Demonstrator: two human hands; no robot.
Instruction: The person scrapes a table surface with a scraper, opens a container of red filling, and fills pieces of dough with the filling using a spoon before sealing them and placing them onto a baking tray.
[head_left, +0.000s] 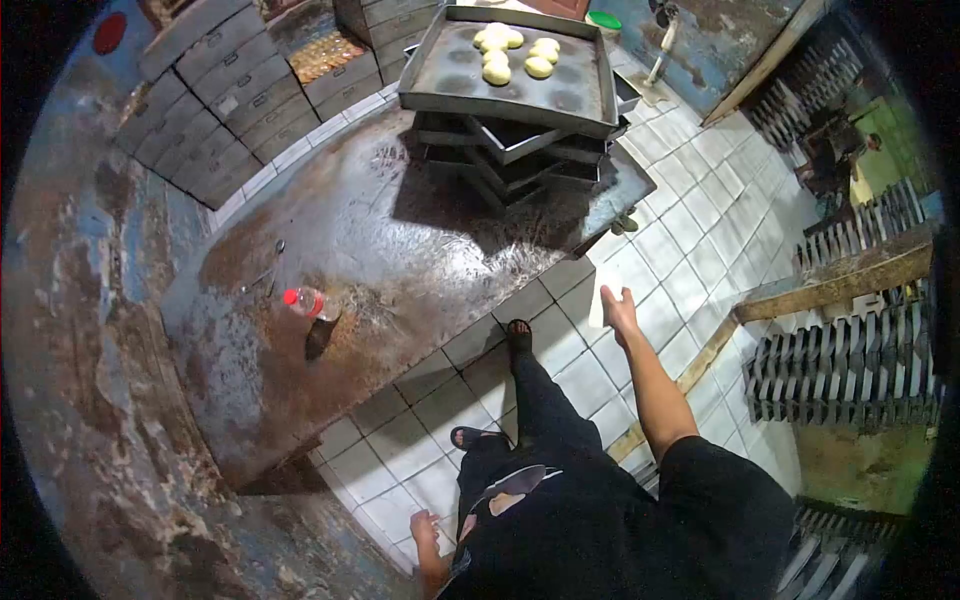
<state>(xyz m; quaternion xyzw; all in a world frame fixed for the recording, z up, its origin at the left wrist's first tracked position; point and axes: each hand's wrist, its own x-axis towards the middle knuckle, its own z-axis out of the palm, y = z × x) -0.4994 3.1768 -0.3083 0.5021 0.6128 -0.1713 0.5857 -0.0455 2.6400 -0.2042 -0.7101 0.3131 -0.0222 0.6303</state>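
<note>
My right hand [621, 312] reaches forward over the tiled floor, its fingers closed on a thin, flat white piece [597, 304] that looks like a scraper. Low by my left side, my left hand [425, 528] hangs with loosely bent fingers and no object visible in it. A metal baking tray [430, 101] with several round, pale yellow dough balls [497, 73] tops a stack of dark trays [520, 170]. That stack stands at the far end of the worn worktable [400, 240], apart from both hands.
On the worktable lie a clear bottle with a red cap [305, 302] and a spoon [279, 248]. Grey metal boxes [235, 70] are stacked along the back wall. Racks of stacked metal pans [850, 365] and a wooden beam [840, 285] stand at right. Another person [830, 155] is at far right.
</note>
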